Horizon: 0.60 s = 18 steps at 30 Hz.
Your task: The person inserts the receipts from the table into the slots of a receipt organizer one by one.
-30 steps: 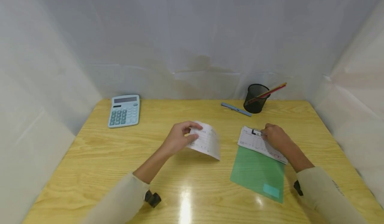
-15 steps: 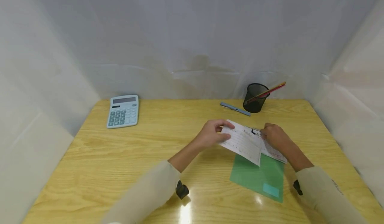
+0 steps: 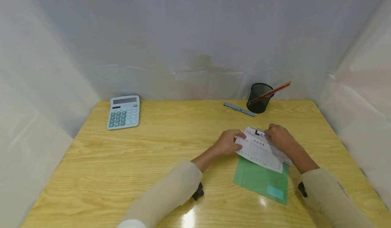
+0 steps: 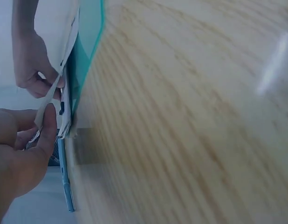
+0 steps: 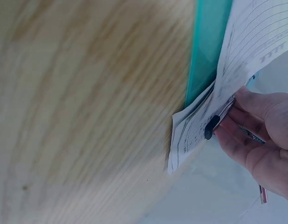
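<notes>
In the head view a green translucent clipboard (image 3: 258, 178) lies right of centre, a stack of printed forms (image 3: 250, 131) under its metal clip (image 3: 260, 132). My right hand (image 3: 280, 139) grips that clip at the top. My left hand (image 3: 228, 142) pinches the left edge of a loose printed form (image 3: 262, 156) between thumb and fingers. This form overlaps the stack, its top edge close to the clip. From the right wrist, the clip's black end (image 5: 212, 127) shows beside my fingers, with the form curving over the stack. Part of the stack is hidden beneath the form.
On the wooden table (image 3: 137, 173), a light blue calculator (image 3: 123, 112) lies at the back left. A blue pen (image 3: 239, 109) and a black mesh pencil cup (image 3: 259, 99) holding pencils (image 3: 279, 88) are beyond the clipboard. White sheeting (image 3: 195, 34) surrounds the table's back and sides.
My left hand has carried the loose form rightward from mid-table until it overlaps the stack on the clipboard. My right hand has stayed at the clip.
</notes>
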{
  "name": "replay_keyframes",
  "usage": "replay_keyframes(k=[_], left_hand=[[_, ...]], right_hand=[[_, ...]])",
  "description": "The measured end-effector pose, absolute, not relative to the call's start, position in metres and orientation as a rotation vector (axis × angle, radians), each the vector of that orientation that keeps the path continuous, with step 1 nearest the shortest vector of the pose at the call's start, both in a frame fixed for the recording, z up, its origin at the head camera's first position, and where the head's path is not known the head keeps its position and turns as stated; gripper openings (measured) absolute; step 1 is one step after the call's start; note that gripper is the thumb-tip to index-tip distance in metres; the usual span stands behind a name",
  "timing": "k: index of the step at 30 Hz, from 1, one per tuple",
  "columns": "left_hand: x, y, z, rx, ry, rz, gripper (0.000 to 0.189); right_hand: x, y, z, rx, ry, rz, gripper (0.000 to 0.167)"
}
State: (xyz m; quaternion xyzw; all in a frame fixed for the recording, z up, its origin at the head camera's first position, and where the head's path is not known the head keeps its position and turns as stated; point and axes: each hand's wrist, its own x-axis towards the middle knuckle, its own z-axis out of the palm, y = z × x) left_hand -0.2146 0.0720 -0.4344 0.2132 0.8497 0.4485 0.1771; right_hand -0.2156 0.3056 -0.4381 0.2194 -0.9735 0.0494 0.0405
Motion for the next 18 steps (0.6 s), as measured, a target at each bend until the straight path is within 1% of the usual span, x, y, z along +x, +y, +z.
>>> replay_keyframes(k=[4,7,10,14,18], left_hand=[[-0.213,0.079,-0.440,0.586,2.439,1.309,0.024],[-0.211,0.084,-0.442,0.559,2.444,1.342,0.024],[-0.210,0.088,-0.445,0.564,2.455,1.304,0.037],[-0.208,0.093,-0.448,0.638,2.528,1.156,0.058],[-0.206,0.098,-0.449,0.678,2.593,1.043,0.060]], right_hand=[[-0.216,0.305,-0.438,0.685,-2.967,0.162,0.014],[-0.216,0.306,-0.439,0.696,-2.952,0.183,0.014],[-0.216,0.306,-0.439,0.703,-2.936,0.196,0.013],[-0.216,0.306,-0.439,0.679,-2.950,0.205,0.015],[-0.216,0.306,-0.438,0.650,-2.977,0.213,0.018]])
